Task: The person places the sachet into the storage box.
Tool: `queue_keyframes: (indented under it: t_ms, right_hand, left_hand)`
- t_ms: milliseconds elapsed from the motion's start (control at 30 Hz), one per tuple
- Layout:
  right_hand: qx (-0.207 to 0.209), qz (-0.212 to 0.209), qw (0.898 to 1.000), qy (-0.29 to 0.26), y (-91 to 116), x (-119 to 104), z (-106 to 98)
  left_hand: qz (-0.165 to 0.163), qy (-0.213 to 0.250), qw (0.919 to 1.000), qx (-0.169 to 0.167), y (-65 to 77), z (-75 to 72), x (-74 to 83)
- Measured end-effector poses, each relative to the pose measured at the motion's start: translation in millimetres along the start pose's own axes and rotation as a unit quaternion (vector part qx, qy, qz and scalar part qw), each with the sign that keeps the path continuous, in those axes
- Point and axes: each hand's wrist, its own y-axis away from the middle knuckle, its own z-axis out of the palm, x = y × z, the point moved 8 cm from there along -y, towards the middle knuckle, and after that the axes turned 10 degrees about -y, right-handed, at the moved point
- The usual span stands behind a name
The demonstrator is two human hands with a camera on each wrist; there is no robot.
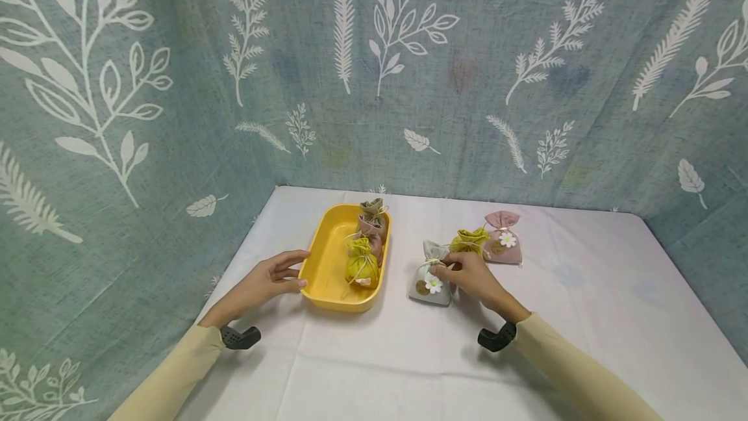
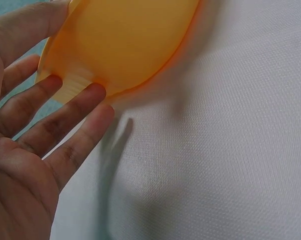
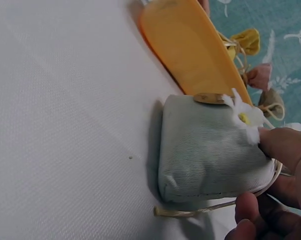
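Observation:
A light grey drawstring pouch (image 1: 430, 290) with a white daisy and a round brown tag is at the middle of the table. My right hand (image 1: 474, 279) pinches it near its tied neck; in the right wrist view the pouch (image 3: 210, 150) shows its base, with a cord end hanging beside it. On the left, my left hand (image 1: 270, 276) touches the side of a yellow tray (image 1: 318, 265), its fingers (image 2: 75, 110) fairly straight against the outer wall. Along the tray's right side stand a yellow-green pouch (image 1: 362, 268), a pink one and a brownish one.
Right of the grey pouch, another yellow-green pouch (image 1: 469, 240) sits partly behind my right hand. Beside it lies a pink pouch (image 1: 504, 249) with a white daisy. A white cloth (image 1: 374, 375) covers the table; a leaf-patterned blue-green curtain (image 1: 409, 83) hangs behind and at the sides.

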Motion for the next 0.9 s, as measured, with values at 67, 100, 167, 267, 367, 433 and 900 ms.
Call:
queue_keyframes:
  t_ms: [67,100,167,267,367,433,900]
  right_hand:
    - [0.002,-0.007,1.000,0.003,1,-3,0]
    - [0.005,-0.010,1.000,0.007,1,-4,-1]
    - [0.007,-0.015,1.000,0.014,2,-6,-1]
    - [0.013,-0.022,0.999,0.025,4,-8,-1]
    - [0.022,-0.032,0.999,0.027,5,-9,-2]
    - [0.026,-0.039,0.999,0.025,5,-9,-2]
    - [-0.001,-0.037,0.999,-0.008,9,-13,-2]
  left_hand:
    - [-0.001,0.001,1.0000,0.000,-0.2,0.0,-0.7]
    - [0.000,0.000,1.0000,0.000,-0.3,0.0,-0.8]
    - [0.000,-0.001,1.0000,-0.001,-0.5,0.2,-1.3]
    - [-0.002,-0.002,1.0000,0.000,-0.7,0.2,-1.3]
    - [-0.003,-0.001,1.0000,0.001,0.1,0.3,-0.3]
    - [-0.005,0.004,1.0000,0.003,0.7,0.1,0.2]
    - [0.000,0.001,1.0000,0.004,0.8,0.7,-0.4]
